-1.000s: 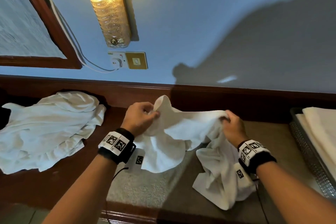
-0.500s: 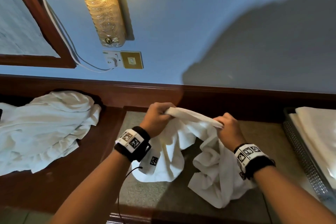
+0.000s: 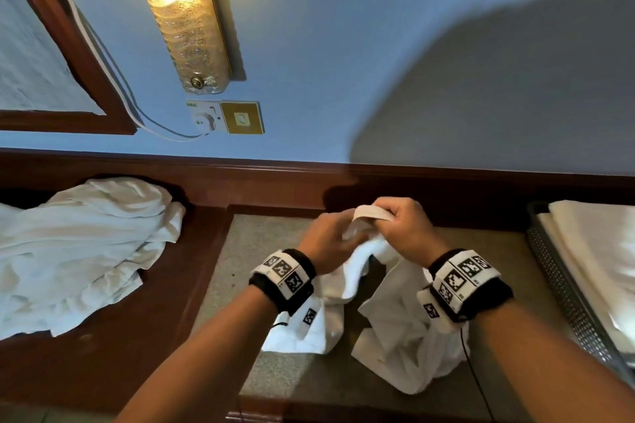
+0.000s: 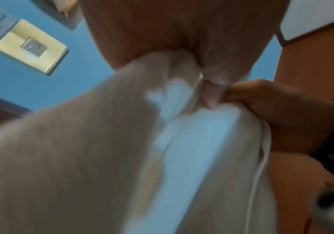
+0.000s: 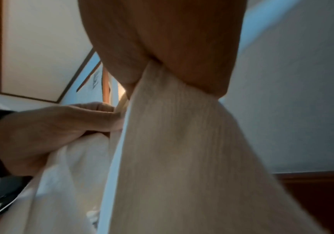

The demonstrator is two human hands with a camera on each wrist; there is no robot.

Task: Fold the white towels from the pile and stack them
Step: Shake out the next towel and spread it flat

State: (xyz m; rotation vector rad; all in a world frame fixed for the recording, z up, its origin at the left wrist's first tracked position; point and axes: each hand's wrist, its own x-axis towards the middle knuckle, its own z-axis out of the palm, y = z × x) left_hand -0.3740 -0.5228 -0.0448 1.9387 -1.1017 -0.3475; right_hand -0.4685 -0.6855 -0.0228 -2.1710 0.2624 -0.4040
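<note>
Both my hands, left hand (image 3: 324, 242) and right hand (image 3: 402, 228), pinch the white towel (image 3: 405, 336) hem. Soft, limp, light; best held by corners.

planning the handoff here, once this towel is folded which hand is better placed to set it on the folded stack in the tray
Probably the right hand. The tray with the folded stack sits on that side, while the left hand is nearer the unfolded pile. Both hands grip the towel.
</note>
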